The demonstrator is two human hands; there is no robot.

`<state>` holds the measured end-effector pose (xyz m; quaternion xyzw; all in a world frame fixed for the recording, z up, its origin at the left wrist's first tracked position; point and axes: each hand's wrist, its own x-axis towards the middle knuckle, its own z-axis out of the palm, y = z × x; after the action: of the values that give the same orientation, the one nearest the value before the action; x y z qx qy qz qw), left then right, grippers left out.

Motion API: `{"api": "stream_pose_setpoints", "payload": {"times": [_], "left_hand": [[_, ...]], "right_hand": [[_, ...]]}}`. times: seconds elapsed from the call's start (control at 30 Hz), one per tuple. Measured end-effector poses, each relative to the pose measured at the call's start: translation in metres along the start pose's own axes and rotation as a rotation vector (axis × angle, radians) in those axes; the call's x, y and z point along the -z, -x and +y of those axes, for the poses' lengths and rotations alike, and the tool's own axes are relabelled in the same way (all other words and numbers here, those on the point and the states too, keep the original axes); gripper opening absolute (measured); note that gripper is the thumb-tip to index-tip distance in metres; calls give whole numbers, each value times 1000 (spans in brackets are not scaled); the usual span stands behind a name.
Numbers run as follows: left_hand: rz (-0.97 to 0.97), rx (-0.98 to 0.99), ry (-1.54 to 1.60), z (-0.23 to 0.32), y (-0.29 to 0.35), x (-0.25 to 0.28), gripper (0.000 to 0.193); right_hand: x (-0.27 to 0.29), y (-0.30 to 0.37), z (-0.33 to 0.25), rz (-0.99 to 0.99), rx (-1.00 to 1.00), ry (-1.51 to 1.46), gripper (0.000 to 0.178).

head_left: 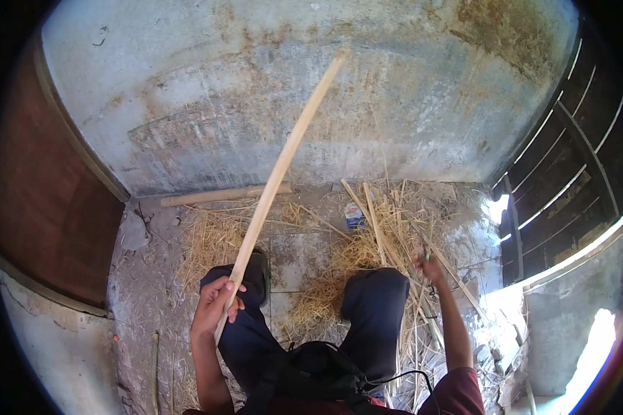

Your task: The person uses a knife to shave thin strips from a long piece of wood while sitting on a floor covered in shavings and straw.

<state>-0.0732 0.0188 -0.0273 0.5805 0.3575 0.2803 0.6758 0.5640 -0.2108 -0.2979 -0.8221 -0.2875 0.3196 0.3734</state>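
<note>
My left hand (218, 304) is closed around the lower end of a long, pale bamboo strip (277, 173). The strip slants up and to the right, its far end raised in front of the wall. Out to the right, past my right knee, my right hand (430, 268) is held over a pile of split bamboo strips (387, 232). Its fingers look curled, but blur and small size hide what is in them. Curly pale shavings (318, 297) lie between and around my feet.
A round bamboo pole (214, 196) lies along the foot of the stained wall (256, 117). A blue and white packet (354, 216) sits among the shavings. To the left is a brown door panel (48, 187); to the right, dark slatted boards (561, 187). A cable (408, 373) crosses near my lap.
</note>
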Motion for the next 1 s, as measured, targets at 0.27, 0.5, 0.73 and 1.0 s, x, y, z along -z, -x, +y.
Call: {"api": "stream_pose_setpoints", "payload": {"times": [0.27, 0.5, 0.73, 1.0], "left_hand": [[-30, -17, 154, -18, -8, 19, 39], [-24, -20, 145, -15, -1, 20, 41], [-28, -39, 190, -17, -5, 16, 39], [-26, -36, 192, -15, -1, 18, 38]], "right_hand": [[-57, 123, 300, -299, -52, 851, 28], [-165, 203, 224, 76, -387, 424, 86], [-178, 211, 212, -10, -488, 435, 75], [-146, 237, 196, 207, -488, -113, 34]]}}
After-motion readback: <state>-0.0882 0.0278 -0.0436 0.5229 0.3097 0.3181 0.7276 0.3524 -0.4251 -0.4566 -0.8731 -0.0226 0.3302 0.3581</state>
